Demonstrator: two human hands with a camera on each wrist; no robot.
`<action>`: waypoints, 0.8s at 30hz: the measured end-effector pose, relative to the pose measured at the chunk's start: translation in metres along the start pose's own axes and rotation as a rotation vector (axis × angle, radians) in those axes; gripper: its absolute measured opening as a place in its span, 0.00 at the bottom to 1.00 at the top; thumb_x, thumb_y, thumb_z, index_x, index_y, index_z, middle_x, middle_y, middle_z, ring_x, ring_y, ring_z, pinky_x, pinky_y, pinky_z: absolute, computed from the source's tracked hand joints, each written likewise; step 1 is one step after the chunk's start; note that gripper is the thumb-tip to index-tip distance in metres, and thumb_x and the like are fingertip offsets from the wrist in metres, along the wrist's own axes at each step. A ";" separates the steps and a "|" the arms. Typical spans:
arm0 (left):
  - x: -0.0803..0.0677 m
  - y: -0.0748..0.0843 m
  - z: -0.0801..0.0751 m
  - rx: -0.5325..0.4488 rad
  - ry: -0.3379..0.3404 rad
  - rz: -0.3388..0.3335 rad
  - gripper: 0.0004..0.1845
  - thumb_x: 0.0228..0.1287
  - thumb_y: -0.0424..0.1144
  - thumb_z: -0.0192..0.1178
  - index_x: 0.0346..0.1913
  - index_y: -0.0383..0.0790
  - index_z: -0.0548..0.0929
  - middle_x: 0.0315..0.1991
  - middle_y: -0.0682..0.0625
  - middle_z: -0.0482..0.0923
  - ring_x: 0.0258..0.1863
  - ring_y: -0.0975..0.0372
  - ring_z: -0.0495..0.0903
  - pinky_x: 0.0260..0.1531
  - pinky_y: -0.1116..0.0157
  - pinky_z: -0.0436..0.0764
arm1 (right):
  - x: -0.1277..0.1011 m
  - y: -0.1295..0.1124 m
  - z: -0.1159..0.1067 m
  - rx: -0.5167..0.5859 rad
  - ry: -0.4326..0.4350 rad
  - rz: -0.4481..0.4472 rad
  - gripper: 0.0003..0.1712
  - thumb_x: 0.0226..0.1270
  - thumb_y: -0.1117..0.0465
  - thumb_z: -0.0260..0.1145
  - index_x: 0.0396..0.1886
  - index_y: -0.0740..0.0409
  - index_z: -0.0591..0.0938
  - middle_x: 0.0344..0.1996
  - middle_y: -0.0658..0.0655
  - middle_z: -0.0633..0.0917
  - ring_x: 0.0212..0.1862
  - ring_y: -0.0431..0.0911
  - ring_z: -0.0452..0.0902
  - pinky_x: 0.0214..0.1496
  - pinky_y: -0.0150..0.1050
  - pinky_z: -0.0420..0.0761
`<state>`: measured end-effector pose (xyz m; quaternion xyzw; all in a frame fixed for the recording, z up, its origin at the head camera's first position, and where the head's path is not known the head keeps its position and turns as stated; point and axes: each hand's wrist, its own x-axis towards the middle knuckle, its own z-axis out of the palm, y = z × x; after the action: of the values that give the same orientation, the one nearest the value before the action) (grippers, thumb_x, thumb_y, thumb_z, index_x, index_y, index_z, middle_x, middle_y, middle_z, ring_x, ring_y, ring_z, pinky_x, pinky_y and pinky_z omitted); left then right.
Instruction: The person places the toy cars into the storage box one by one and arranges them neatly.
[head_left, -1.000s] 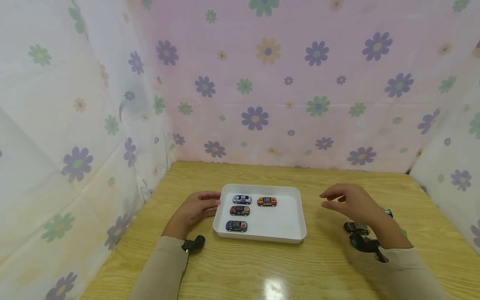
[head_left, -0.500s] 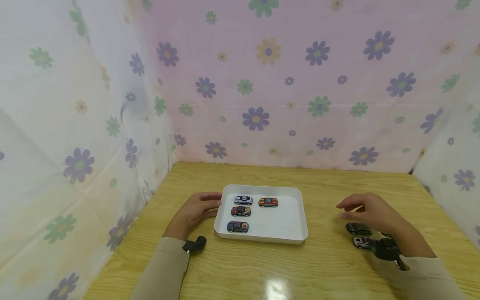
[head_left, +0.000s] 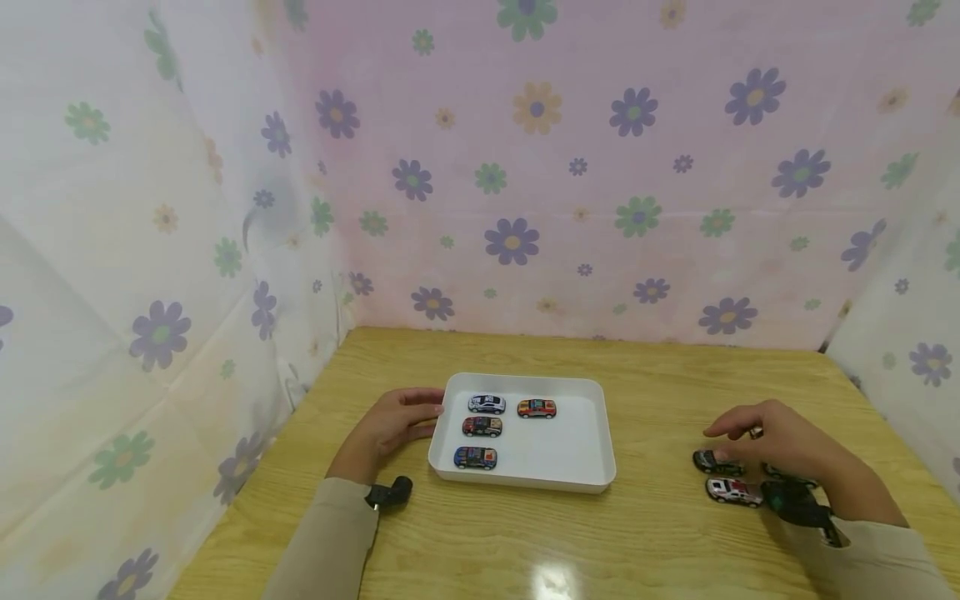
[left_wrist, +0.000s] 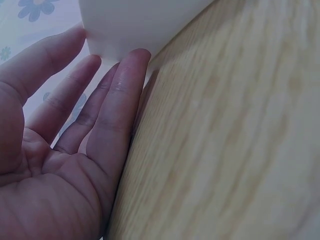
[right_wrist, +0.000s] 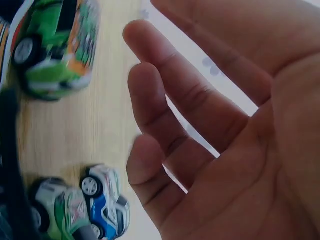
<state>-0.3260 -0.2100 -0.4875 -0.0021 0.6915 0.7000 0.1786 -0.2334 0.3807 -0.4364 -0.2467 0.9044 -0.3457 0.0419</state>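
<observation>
My left hand (head_left: 390, 423) touches the left wall of a white tray (head_left: 573, 446) with its fingertips. In the left wrist view those fingers (left_wrist: 117, 95) are fairly straight against the tray wall. A white car (head_left: 487, 404), a red-and-black car (head_left: 482, 427) and a blue car (head_left: 476, 457) lie along the tray's left side. To their right is a red-and-yellow car (head_left: 537, 408). Above a group of loose toy cars hovers my right hand (head_left: 795, 446), fingers loosely bent and holding nothing. Its thumb overlaps a black car (head_left: 705, 462); contact cannot be told.
A white-and-red car (head_left: 733, 492) sits just in front of the black one. The right wrist view has a green car (right_wrist: 55, 65) and a blue-and-white car (right_wrist: 106, 205) on the wooden table (head_left: 645, 533). Flowered cloth (head_left: 585, 208) stands behind and at both sides.
My right hand has moved right and nearer to me, down over the loose cars. The left hand keeps its place at the tray, and the tray's cars have not moved.
</observation>
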 end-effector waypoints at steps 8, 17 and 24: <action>-0.002 -0.001 0.001 -0.024 -0.003 0.001 0.27 0.64 0.32 0.72 0.66 0.35 0.81 0.64 0.40 0.81 0.54 0.54 0.86 0.53 0.56 0.88 | -0.004 0.013 -0.001 0.056 -0.055 0.020 0.16 0.69 0.59 0.73 0.54 0.60 0.88 0.53 0.68 0.86 0.32 0.39 0.80 0.27 0.36 0.80; -0.003 -0.001 0.003 -0.007 0.004 0.000 0.25 0.66 0.33 0.71 0.66 0.36 0.81 0.65 0.39 0.80 0.55 0.54 0.85 0.53 0.56 0.88 | -0.005 0.017 0.001 0.113 -0.102 0.060 0.15 0.68 0.60 0.73 0.51 0.62 0.89 0.49 0.65 0.87 0.29 0.42 0.82 0.27 0.39 0.83; -0.001 0.001 0.002 -0.015 0.010 0.000 0.25 0.65 0.33 0.72 0.65 0.36 0.81 0.64 0.39 0.80 0.55 0.53 0.85 0.53 0.56 0.88 | -0.004 0.015 0.000 0.156 -0.141 0.066 0.11 0.70 0.63 0.71 0.48 0.64 0.89 0.44 0.61 0.89 0.30 0.43 0.86 0.29 0.41 0.87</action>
<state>-0.3245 -0.2085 -0.4861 -0.0069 0.6869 0.7052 0.1752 -0.2367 0.3923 -0.4466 -0.2364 0.8771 -0.3953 0.1360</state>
